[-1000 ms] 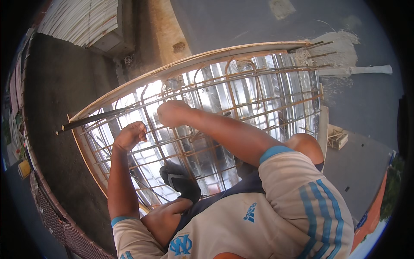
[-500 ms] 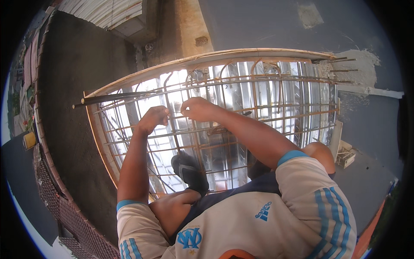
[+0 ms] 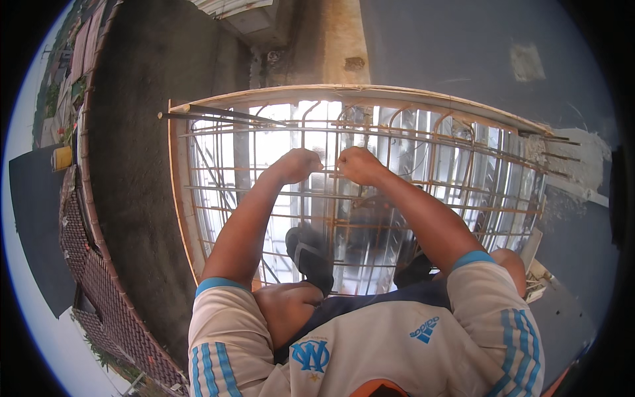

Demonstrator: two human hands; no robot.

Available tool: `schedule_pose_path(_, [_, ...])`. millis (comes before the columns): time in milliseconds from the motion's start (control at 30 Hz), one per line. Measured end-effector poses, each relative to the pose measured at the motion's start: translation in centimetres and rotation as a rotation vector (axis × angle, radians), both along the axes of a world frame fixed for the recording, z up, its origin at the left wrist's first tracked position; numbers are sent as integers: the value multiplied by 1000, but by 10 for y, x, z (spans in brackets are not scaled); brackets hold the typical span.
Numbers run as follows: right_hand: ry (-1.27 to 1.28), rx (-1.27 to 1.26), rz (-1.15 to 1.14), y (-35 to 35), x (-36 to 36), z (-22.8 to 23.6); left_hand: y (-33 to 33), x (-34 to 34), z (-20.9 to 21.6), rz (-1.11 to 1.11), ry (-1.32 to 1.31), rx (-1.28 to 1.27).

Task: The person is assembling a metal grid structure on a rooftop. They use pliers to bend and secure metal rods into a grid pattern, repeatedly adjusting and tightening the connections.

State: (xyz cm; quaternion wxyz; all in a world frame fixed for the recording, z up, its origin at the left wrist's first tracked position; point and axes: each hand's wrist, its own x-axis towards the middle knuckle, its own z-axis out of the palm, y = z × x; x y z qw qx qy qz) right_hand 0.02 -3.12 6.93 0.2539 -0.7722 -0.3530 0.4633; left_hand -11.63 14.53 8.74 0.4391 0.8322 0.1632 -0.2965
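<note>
Both arms reach over a mat of thin steel reinforcing bars (image 3: 264, 192). My left hand (image 3: 299, 165) is closed, with fingertips pinched together close to a bar crossing. Only a small gap separates it from my right hand (image 3: 359, 165), which is closed too and faces it at the same height. Whatever the fingers pinch is too small to make out. Between the hands runs a lengthwise bar. Under the bars lies shiny ribbed metal decking (image 3: 278, 228). My dark shoe (image 3: 311, 258) stands within the grid, and the other shoe (image 3: 413, 270) is partly hidden by my right arm.
A wooden formwork edge (image 3: 317, 91) borders the mat. Loose bar ends (image 3: 173, 115) jut out at the far left, others (image 3: 562, 157) at the right beside rough concrete (image 3: 585, 149). Left lies a dark strip (image 3: 152, 165), then a tiled roof (image 3: 109, 298) and yellow container (image 3: 62, 157).
The view has swung, so the mat appears farther right. Both hands have moved somewhat rightward along the bars. The left has come up level with the right; both stay closed.
</note>
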Motion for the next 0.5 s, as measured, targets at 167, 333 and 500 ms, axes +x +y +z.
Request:
schedule_pose_path(167, [-34, 17, -41, 4, -12, -5, -9, -6, -24, -113, -221, 383])
schedule_pose_path(333, [2, -1, -32, 5, -16, 3, -15, 3, -18, -20, -66, 548])
schedule_pose_path(500, [-21, 63, 1, 7, -27, 18, -26, 4, -25, 123, -15, 579])
